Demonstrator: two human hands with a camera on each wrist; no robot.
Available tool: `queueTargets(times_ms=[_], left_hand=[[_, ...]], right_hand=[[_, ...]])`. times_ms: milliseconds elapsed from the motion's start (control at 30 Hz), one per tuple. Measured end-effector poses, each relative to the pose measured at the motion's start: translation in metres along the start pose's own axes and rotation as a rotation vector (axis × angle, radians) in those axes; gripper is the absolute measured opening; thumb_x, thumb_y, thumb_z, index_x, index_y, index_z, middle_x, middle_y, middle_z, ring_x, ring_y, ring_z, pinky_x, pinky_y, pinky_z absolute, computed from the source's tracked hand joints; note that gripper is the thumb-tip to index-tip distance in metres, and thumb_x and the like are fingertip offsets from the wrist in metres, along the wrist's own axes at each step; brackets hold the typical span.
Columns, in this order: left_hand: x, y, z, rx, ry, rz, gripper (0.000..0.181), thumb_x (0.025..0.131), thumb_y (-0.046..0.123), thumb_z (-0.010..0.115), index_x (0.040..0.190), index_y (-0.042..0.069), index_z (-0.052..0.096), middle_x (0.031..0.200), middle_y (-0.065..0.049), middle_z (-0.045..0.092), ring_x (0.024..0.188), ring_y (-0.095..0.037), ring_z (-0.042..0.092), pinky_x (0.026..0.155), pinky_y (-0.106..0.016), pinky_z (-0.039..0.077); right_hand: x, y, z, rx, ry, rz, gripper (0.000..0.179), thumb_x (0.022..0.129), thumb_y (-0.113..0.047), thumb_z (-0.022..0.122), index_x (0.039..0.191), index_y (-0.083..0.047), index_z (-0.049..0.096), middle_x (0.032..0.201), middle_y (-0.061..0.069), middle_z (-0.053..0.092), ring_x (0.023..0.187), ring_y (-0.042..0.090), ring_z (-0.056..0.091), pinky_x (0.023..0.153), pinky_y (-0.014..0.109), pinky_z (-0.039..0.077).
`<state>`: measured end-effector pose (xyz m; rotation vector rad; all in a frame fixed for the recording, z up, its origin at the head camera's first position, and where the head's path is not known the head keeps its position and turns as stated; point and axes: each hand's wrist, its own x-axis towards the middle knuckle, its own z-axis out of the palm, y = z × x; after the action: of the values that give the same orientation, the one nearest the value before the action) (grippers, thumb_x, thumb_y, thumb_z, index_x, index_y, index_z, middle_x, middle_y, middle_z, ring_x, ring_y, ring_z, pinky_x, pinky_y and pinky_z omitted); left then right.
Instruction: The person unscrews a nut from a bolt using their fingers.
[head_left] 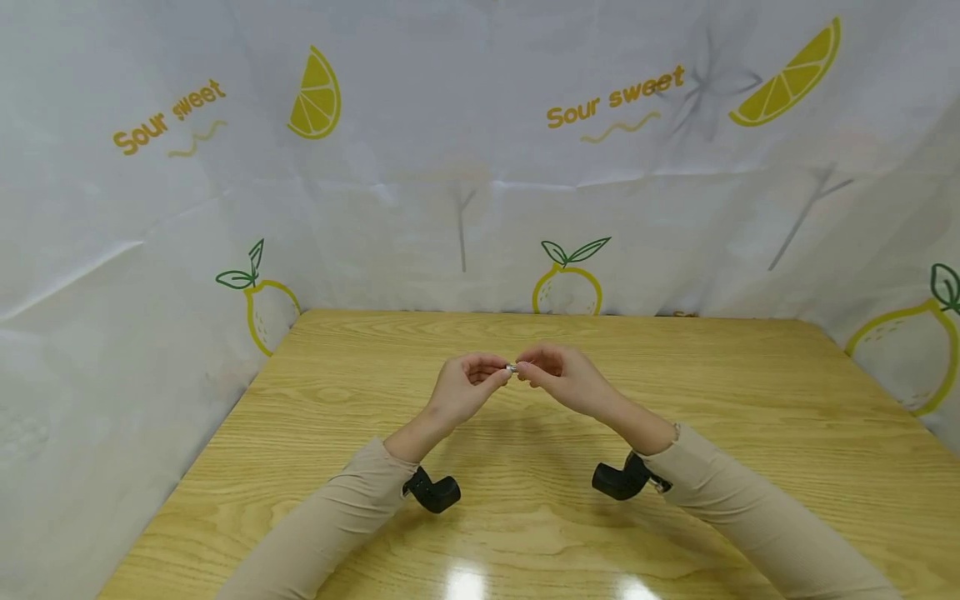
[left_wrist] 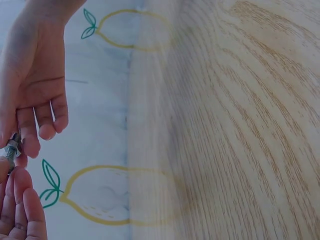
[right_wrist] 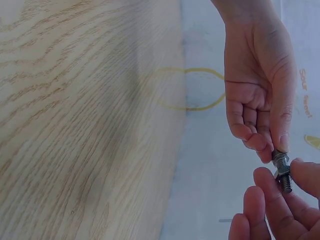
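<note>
A small silver bolt (head_left: 511,368) is held level between both hands above the table. My left hand (head_left: 462,389) pinches its head end between thumb and fingertips; in the right wrist view the bolt's threaded shank (right_wrist: 286,187) points away from that hand. Around the shank sits a hex nut (right_wrist: 283,170), also visible in the left wrist view, where the nut (left_wrist: 12,144) lies between the two hands. My right hand (head_left: 567,379) has its thumb and index finger at the nut, pinching it. The head of the bolt is mostly covered by the left fingertips.
Beneath the hands lies a wood-grain table (head_left: 360,358). A white curtain (head_left: 420,150) with lemon prints hangs behind its far edge and along the sides. Black wrist mounts (head_left: 437,492) hang below both beige sleeves.
</note>
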<state>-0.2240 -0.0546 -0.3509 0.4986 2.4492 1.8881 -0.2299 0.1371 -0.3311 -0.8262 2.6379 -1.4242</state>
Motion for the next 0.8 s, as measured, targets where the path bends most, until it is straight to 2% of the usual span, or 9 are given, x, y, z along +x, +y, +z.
queueTargets(times_ms=[133, 267, 400, 600, 800], left_hand=[[-0.0003, 0.0004, -0.0002, 0.002, 0.002, -0.005, 0.02, 0.09, 0.014, 0.063, 0.105, 0.002, 0.067, 0.098, -0.017, 0.068, 0.082, -0.015, 0.064, 0.072, -0.023, 0.053], [-0.0001, 0.0001, -0.0001, -0.007, 0.002, 0.0, 0.02, 0.09, 0.014, 0.063, 0.105, 0.001, 0.067, 0.098, -0.018, 0.068, 0.08, -0.01, 0.063, 0.073, -0.023, 0.053], [-0.0001, -0.0005, -0.0003, -0.003, -0.003, 0.01, 0.021, 0.09, 0.014, 0.062, 0.106, 0.001, 0.067, 0.099, -0.018, 0.068, 0.079, -0.009, 0.062, 0.073, -0.022, 0.053], [-0.0003, -0.0018, -0.0004, 0.004, -0.002, 0.015, 0.021, 0.09, 0.014, 0.063, 0.106, 0.001, 0.067, 0.099, -0.017, 0.068, 0.082, -0.014, 0.064, 0.073, -0.022, 0.052], [-0.0004, -0.0017, 0.0001, -0.002, 0.005, 0.01, 0.02, 0.09, 0.014, 0.063, 0.105, 0.002, 0.067, 0.098, -0.018, 0.068, 0.081, -0.013, 0.064, 0.073, -0.024, 0.054]], right_hand=[[-0.0007, -0.0003, -0.0003, 0.0, -0.006, 0.019, 0.024, 0.095, -0.019, 0.056, 0.109, -0.001, 0.063, 0.099, 0.017, 0.068, 0.088, 0.021, 0.066, 0.079, 0.037, 0.055], [-0.0011, -0.0004, 0.0, -0.005, 0.018, 0.01, 0.022, 0.091, -0.015, 0.062, 0.109, -0.002, 0.062, 0.103, 0.016, 0.066, 0.088, 0.023, 0.066, 0.075, 0.029, 0.054], [-0.0015, -0.0016, -0.0003, -0.005, 0.032, -0.002, 0.026, 0.09, -0.015, 0.063, 0.112, 0.0, 0.061, 0.106, 0.017, 0.065, 0.088, 0.022, 0.065, 0.073, 0.026, 0.054], [-0.0005, -0.0013, -0.0015, -0.011, -0.007, 0.012, 0.027, 0.096, -0.021, 0.053, 0.11, 0.0, 0.063, 0.1, 0.018, 0.069, 0.087, 0.022, 0.066, 0.076, 0.032, 0.055], [-0.0015, 0.0, -0.0013, -0.026, 0.004, -0.003, 0.023, 0.091, -0.014, 0.06, 0.109, 0.0, 0.062, 0.102, 0.018, 0.067, 0.088, 0.024, 0.067, 0.075, 0.031, 0.055]])
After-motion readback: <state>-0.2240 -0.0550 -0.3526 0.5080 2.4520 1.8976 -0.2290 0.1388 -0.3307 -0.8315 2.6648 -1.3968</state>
